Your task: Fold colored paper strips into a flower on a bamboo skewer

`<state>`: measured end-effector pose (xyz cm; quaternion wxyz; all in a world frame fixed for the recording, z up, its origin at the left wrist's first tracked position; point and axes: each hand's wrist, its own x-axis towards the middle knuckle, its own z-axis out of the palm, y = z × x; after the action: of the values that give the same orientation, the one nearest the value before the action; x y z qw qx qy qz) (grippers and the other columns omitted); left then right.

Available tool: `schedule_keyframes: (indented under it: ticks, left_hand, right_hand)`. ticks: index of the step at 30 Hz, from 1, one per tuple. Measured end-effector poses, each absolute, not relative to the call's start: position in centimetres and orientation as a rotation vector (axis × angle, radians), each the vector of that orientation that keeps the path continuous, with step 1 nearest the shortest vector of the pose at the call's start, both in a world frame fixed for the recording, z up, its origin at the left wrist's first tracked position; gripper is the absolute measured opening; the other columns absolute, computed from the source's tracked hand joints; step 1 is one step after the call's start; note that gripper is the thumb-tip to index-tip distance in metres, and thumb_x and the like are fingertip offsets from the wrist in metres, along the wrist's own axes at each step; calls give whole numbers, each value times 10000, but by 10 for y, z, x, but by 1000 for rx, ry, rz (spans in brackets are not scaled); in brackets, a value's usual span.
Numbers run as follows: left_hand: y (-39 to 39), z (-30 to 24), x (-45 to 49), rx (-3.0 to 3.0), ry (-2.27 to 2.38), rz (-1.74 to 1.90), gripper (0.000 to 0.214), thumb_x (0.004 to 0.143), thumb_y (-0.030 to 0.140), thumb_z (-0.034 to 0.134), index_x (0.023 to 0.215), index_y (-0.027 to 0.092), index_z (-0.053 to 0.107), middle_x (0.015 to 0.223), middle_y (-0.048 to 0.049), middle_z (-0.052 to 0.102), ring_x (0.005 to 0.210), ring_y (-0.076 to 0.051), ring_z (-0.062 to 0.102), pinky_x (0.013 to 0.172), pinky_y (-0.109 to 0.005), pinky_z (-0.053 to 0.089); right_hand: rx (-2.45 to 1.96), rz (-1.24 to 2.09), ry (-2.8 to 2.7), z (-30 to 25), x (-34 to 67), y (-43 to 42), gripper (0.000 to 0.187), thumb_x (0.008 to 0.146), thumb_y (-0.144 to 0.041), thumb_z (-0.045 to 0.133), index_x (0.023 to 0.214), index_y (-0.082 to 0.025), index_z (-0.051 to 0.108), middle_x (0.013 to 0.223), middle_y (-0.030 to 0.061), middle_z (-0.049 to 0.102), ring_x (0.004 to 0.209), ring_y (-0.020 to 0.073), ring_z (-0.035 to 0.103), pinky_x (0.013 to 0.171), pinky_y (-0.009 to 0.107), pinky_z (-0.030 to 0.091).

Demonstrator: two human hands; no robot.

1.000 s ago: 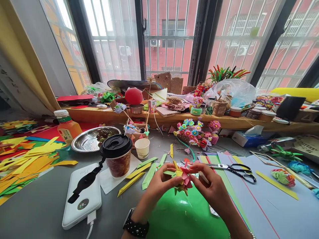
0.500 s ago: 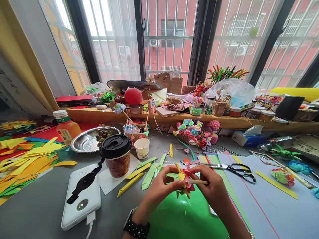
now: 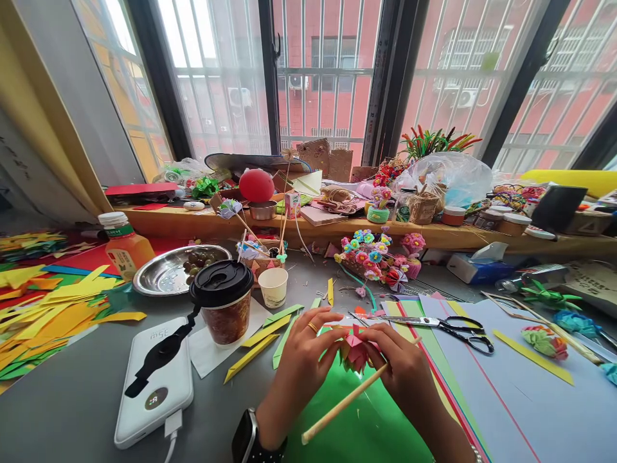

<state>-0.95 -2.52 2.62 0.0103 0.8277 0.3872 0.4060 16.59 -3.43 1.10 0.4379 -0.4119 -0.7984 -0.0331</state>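
Between my two hands is a folded paper flower [image 3: 355, 350], its pink side showing and the rest partly hidden by fingers. My left hand [image 3: 308, 350] pinches its left edge with thumb and fingertips. With closed fingers, my right hand [image 3: 398, 357] grips the right edge, and a thin wooden stick [image 3: 344, 404] lies across under its fingers, slanting down to the left. Below the hands is a shiny green surface [image 3: 366, 418]. Folded green and yellow paper strips [image 3: 260, 341] lie left of my left hand.
Black-handled scissors [image 3: 450, 326] lie on stacked paper sheets [image 3: 530, 405] at the right. A lidded coffee cup [image 3: 224, 305], paper cup [image 3: 272, 287], metal plate [image 3: 164, 273] and white power bank [image 3: 154, 379] stand at left. Crocheted flowers [image 3: 371, 257] sit behind the hands.
The paper flower has been turned, so pink faces me instead of yellow. The stick now slants out long toward the lower left. My left hand has shifted its hold.
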Motion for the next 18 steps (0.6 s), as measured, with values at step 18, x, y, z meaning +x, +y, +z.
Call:
schedule_keyframes:
  ticks: [18]
  left_hand:
    - [-22,19,-11,2529,1165,1050,218,772,90,467,858,220,620,836,-40,672,806,-172,610,939,-460,360]
  right_hand:
    - [-1039,-46,-2035,9,159,-34,232,883,-227,379,829,-177,599,737,59,632,657,156,617,561,227,486]
